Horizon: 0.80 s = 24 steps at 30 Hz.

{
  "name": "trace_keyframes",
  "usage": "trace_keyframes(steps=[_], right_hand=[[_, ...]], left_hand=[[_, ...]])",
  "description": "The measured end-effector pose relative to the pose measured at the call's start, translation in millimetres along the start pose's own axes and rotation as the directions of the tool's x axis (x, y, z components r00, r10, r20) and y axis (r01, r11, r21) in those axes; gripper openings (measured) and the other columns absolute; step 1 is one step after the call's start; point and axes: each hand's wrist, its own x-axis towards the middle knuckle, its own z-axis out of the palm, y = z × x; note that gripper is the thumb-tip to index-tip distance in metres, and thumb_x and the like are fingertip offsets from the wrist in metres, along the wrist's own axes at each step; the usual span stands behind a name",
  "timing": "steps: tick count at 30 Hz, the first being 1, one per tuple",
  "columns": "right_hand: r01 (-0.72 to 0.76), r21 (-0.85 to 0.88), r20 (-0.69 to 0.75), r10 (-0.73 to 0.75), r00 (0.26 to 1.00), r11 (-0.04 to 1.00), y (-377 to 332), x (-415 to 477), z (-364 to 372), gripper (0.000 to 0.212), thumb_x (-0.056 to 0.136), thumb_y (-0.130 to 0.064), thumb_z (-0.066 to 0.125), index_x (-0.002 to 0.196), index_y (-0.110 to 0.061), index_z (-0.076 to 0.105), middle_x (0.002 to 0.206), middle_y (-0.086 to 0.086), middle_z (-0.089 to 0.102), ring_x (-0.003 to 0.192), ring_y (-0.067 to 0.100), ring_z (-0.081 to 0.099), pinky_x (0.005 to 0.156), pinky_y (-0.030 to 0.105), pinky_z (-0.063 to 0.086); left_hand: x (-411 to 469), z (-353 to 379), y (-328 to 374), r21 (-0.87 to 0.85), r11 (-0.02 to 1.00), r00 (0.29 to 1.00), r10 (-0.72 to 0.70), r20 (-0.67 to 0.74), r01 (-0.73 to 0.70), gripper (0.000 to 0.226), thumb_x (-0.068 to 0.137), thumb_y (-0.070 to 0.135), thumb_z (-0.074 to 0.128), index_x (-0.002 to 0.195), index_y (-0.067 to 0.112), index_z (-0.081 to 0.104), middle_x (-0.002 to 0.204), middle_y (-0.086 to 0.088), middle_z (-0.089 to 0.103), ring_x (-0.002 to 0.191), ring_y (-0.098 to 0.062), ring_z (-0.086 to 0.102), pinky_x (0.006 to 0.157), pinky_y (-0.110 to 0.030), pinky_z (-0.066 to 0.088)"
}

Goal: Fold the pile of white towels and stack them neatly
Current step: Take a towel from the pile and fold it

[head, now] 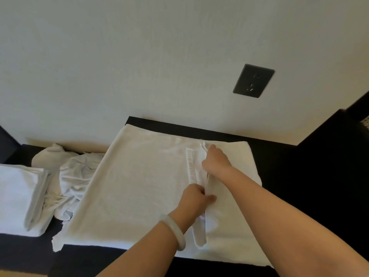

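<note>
Folding partly done: one towel in work, some stacked, others not yet folded.
On the dark counter [289, 176] a broad white terry towel [139, 186] lies flat, one side turned inward. A squared folded stack [18, 196] sits far left, with a rumpled heap [73, 172] between them. Left hand [194, 198] and right hand [214, 158] each pinch the towel's ribbed hem [190, 166].

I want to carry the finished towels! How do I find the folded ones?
Start at the big flat towel on the dark table. Go left past the crumpled heap. The folded stack lies at the far left, flat with neat layered edges.
</note>
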Motion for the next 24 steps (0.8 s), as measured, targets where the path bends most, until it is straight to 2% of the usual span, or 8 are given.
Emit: trace_keyframes(steps=[2,5,8,10,13,18,21,24], right_hand=[[0.057,0.123,-0.071,-0.049,0.996,0.991,-2.2,-2.5,-2.8,0.046,0.092,-0.008,0.056,0.137,-0.008,0.044,0.109,0.006,0.056,0.079,0.014,0.056,0.057,0.021,0.039],[0.163,0.191,-0.094,-0.147,0.985,0.968,-15.8,-9.4,6.8,0.044,0.095,-0.012,0.055,0.138,-0.010,0.046,0.123,0.007,0.055,0.098,0.021,0.060,0.072,0.026,0.047],[0.207,0.047,0.010,-0.208,0.978,0.977,-27.1,-9.1,24.4,0.048,0.098,-0.027,0.057,0.140,-0.010,0.042,0.133,0.009,0.048,0.108,0.022,0.058,0.089,0.031,0.053],[0.199,-0.030,0.046,-0.198,0.979,0.980,-32.6,-5.3,27.4,0.063,0.096,-0.040,0.059,0.145,-0.010,0.033,0.137,0.011,0.042,0.115,0.025,0.054,0.093,0.034,0.050],[0.172,-0.115,0.063,-0.165,0.984,0.978,-39.8,-2.8,26.2,0.068,0.095,-0.036,0.059,0.149,-0.010,0.026,0.137,0.013,0.041,0.117,0.027,0.053,0.086,0.032,0.046],[0.129,-0.009,0.022,-0.128,0.991,0.992,-35.2,5.1,15.9,0.041,0.094,-0.012,0.054,0.133,-0.007,0.043,0.117,0.011,0.054,0.098,0.027,0.059,0.070,0.026,0.042],[0.100,0.181,0.003,-0.102,0.995,0.978,-15.8,7.2,6.4,0.024,0.094,-0.009,0.052,0.118,-0.005,0.051,0.099,0.007,0.051,0.076,0.018,0.052,0.055,0.023,0.035],[0.030,0.344,-0.063,-0.009,0.998,0.939,11.3,6.9,-16.9,0.013,0.095,-0.009,0.052,0.108,-0.009,0.052,0.087,0.003,0.053,0.067,0.010,0.048,0.052,0.021,0.031]], left_hand=[[-4.1,-5.7,-4.8,0.019,0.998,0.996,0.058,-0.065,-0.057,0.025,0.087,0.020,0.069,0.091,-0.005,0.067,0.086,-0.017,0.072,0.075,-0.032,0.071,0.072,-0.040,0.061],[-12.0,-17.1,-14.6,0.110,0.990,0.984,0.105,-0.143,-0.090,0.020,0.086,0.021,0.066,0.078,0.005,0.058,0.076,-0.012,0.061,0.065,-0.021,0.057,0.063,-0.031,0.050],[-22.9,-21.2,-24.0,0.290,0.953,0.970,0.147,-0.195,-0.086,0.017,0.089,0.024,0.062,0.081,0.014,0.051,0.082,-0.002,0.057,0.072,-0.016,0.055,0.070,-0.031,0.051],[-31.5,-16.9,-25.3,0.401,0.910,0.949,0.209,-0.237,-0.101,0.016,0.091,0.026,0.061,0.097,0.017,0.048,0.099,-0.001,0.052,0.090,-0.016,0.054,0.080,-0.027,0.047],[-38.0,-7.6,-25.5,0.405,0.910,0.930,0.221,-0.295,-0.087,0.035,0.092,0.024,0.063,0.115,0.012,0.040,0.113,-0.004,0.045,0.106,-0.020,0.050,0.091,-0.026,0.045],[-30.4,-5.0,-24.1,0.263,0.965,0.983,0.029,-0.183,0.020,0.039,0.086,0.035,0.069,0.110,0.011,0.048,0.107,-0.004,0.057,0.098,-0.022,0.062,0.076,-0.028,0.051],[-30.8,2.9,-21.1,0.353,0.934,0.990,0.099,-0.097,-0.058,0.021,0.085,0.034,0.062,0.095,0.017,0.057,0.101,-0.003,0.065,0.093,-0.021,0.063,0.077,-0.032,0.053],[-33.2,16.8,-6.3,0.262,0.939,0.971,0.237,-0.028,-0.222,0.013,0.094,0.030,0.053,0.104,0.021,0.053,0.106,0.000,0.064,0.095,-0.017,0.061,0.080,-0.028,0.050]])
